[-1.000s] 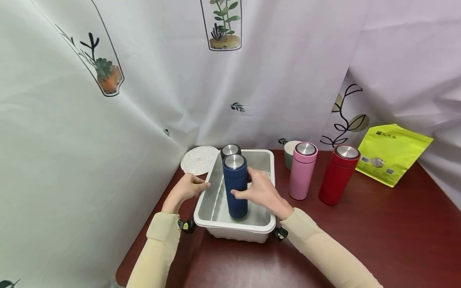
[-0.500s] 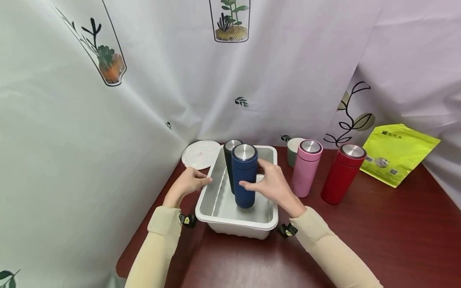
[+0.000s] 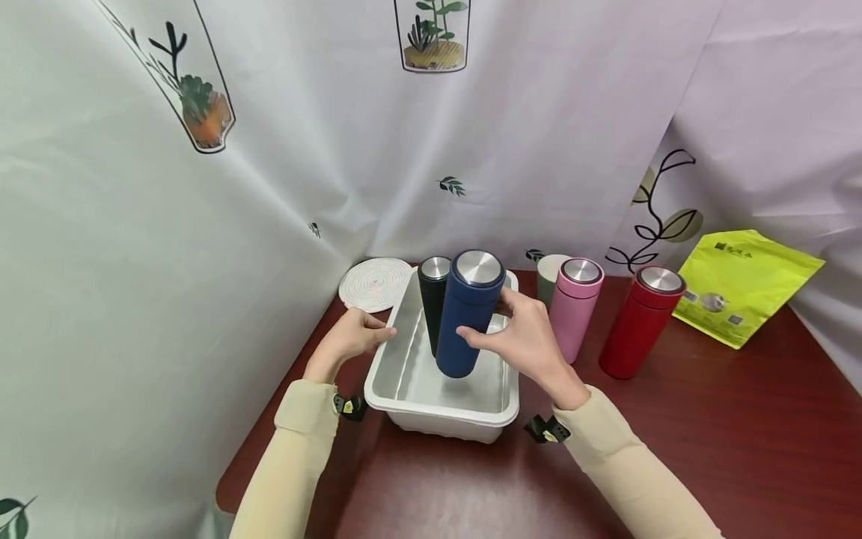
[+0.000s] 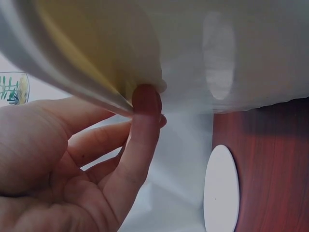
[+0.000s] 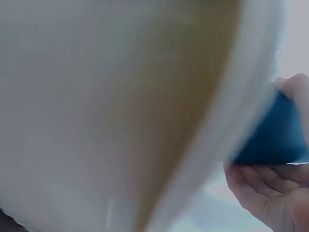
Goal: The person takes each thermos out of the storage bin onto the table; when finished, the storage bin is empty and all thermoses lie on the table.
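Note:
My right hand grips a dark blue thermos bottle with a silver lid, thumb in front and fingers behind. Slightly tilted, the bottle hangs over the white plastic tub; its lower end appears off the tub's floor. The right wrist view shows the blue bottle partly behind the tub's blurred rim. My left hand pinches the tub's left rim. In the left wrist view, fingertips press against its wall. A black thermos bottle stands inside the tub, partly hidden by the blue one.
Right of the tub stand a pink bottle, a red bottle and a pale green cup, partly covered by the pink bottle. A yellow-green bag leans farther right. A round woven mat lies behind the tub's left corner.
My right hand has lifted the blue bottle and shifted it a little to the right, tilting it slightly. The left hand stays at the tub's rim. The head view has shifted slightly.

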{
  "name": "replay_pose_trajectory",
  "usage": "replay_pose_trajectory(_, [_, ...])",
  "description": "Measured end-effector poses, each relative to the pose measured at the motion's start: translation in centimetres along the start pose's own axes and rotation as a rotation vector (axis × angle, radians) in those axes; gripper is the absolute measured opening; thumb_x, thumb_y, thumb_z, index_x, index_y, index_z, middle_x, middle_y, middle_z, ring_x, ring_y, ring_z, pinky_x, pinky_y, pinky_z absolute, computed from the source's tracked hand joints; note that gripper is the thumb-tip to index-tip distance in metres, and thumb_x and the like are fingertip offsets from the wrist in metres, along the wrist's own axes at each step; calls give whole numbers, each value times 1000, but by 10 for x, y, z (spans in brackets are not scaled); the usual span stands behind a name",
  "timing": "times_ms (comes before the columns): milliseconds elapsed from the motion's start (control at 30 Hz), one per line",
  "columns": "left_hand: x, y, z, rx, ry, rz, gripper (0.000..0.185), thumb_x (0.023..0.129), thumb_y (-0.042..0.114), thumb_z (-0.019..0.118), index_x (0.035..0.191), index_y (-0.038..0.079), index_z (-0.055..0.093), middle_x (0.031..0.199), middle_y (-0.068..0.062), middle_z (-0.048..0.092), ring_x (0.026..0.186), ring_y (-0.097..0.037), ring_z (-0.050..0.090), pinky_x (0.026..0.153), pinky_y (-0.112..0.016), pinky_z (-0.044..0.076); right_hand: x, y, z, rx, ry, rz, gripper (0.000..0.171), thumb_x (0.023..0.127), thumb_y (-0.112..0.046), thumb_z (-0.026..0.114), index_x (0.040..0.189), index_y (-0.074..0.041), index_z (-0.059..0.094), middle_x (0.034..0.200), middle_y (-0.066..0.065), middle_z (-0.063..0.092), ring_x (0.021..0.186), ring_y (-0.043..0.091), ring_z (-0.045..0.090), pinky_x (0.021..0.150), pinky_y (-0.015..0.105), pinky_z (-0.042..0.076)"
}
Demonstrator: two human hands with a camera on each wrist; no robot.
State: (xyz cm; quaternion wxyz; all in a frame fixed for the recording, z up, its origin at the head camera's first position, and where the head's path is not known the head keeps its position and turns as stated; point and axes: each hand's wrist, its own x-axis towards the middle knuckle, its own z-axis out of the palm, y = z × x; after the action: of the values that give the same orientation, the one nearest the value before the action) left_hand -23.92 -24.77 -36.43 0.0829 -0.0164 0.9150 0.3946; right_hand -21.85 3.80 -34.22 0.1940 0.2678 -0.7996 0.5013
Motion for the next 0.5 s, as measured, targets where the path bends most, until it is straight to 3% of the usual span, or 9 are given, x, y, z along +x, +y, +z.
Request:
replay_pose_trajectory(233, [0, 2, -3, -10, 11, 0, 29, 82, 25, 68, 98, 2, 70, 90, -9, 67, 70, -17, 61, 71, -37, 49, 2, -14, -17, -2, 40, -46, 46, 65, -41, 78, 104, -21, 62, 89, -11, 65, 80, 4, 62, 72, 27, 50])
replay_pose_trajectory(500, [-1, 1, -1, -7, -3, 1, 29, 82, 24, 67, 99, 1, 70, 93, -10, 67, 71, -17, 62, 71, -37, 50, -7, -52, -38, 13, 41, -40, 45, 66, -15, 81, 106, -9, 61, 88, 1, 67, 69, 13, 61, 59, 28, 50])
